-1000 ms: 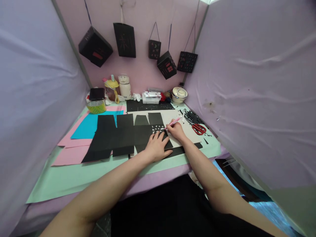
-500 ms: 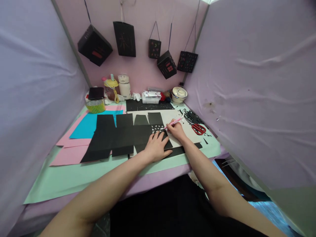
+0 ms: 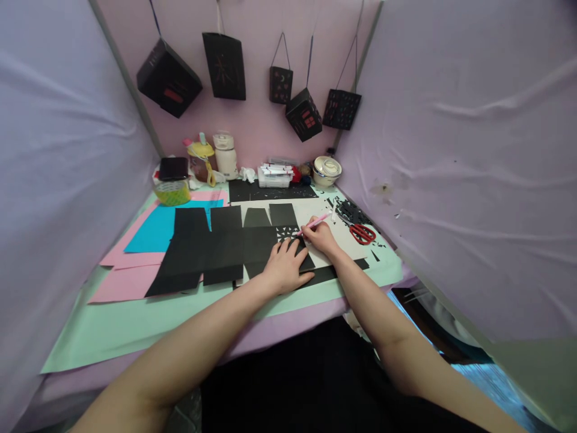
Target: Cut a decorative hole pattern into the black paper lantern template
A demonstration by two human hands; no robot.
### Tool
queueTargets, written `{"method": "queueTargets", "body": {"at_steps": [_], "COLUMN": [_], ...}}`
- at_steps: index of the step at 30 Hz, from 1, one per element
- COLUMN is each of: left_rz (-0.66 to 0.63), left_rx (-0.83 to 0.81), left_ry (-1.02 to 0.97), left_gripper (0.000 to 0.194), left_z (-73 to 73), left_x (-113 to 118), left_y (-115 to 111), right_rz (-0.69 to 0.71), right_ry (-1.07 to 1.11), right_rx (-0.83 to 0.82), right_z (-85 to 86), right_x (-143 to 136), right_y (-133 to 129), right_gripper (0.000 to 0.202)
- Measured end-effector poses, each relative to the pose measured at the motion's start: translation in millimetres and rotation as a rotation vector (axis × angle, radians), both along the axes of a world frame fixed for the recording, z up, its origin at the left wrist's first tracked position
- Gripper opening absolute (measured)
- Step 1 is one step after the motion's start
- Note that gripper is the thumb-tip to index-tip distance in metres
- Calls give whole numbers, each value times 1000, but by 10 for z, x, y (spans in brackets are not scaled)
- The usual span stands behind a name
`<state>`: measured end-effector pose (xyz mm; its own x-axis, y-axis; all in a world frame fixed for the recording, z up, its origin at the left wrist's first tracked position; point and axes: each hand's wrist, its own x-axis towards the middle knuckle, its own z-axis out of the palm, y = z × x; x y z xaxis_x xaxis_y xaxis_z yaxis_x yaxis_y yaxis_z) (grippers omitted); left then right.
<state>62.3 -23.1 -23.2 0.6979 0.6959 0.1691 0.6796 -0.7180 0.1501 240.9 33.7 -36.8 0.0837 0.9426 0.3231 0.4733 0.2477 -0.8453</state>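
A long sheet of black card with flaps lies across the table. Small triangular holes are cut near its right end, and the white sheet beneath shows through them. My left hand presses flat on the card just below these holes, fingers spread. Between the closed fingers of my right hand is a slim pink craft knife, tilted up to the right. Its tip meets the card at the right side of the holes; the blade itself is too small to make out.
Red-handled scissors lie right of my right hand, beside black paper scraps. Blue paper and pink paper lie on the left. A clear box, bowls and a white bottle stand behind. Black paper lanterns hang above.
The view has shifted slightly, so the hanging lanterns sit a little higher. My right hand and the pink craft knife have moved slightly left; my left hand stays on the card.
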Motion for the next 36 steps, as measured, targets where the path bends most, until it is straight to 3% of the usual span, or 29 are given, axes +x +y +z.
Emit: {"method": "queueTargets", "body": {"at_steps": [19, 36], "left_rz": [0, 1], "left_rx": [-3, -17], "left_ry": [6, -14], "left_gripper": [67, 67], "left_z": [2, -3], "left_x": [-7, -3], "left_y": [0, 1], "right_rz": [-106, -48], "right_ry": [-68, 11], "right_rx": [-1, -33], "right_z": [53, 46], "right_x": [-7, -15], "right_y": [-17, -35], "right_gripper": [17, 19]}}
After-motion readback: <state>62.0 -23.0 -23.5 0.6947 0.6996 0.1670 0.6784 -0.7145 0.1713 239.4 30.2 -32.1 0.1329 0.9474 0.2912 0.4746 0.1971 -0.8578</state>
